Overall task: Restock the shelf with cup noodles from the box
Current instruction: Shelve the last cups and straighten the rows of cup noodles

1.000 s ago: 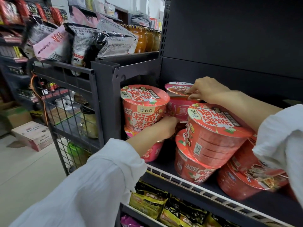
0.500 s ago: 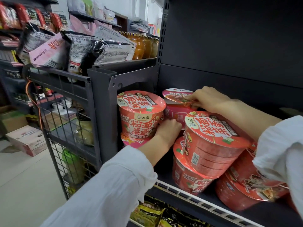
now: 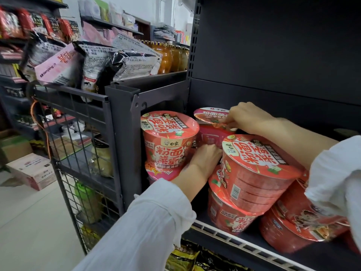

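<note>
Several red cup noodles stand stacked on the dark shelf (image 3: 263, 249). A rear cup noodle (image 3: 210, 130) with a pinkish lid sits deep on the shelf; my right hand (image 3: 248, 117) grips its lid rim from above, and my left hand (image 3: 207, 155) reaches in between the stacks to its side, fingers partly hidden. A front left cup (image 3: 169, 141) stands on a pink cup. A tilted cup (image 3: 257, 169) leans on a lower cup (image 3: 230, 214) at the front right. The box is out of view.
A dark wire rack (image 3: 78, 133) stands left of the shelf post, with noodle packets (image 3: 93, 65) on top. Orange jars (image 3: 170, 57) line a shelf behind. A cardboard carton (image 3: 33, 171) lies on the floor at left. Yellow-black packets (image 3: 195, 259) fill the shelf below.
Both hands stay on the rear cup noodle; my left hand has slid a little deeper beside it. The view has shifted, so the shelf sits lower in the frame.
</note>
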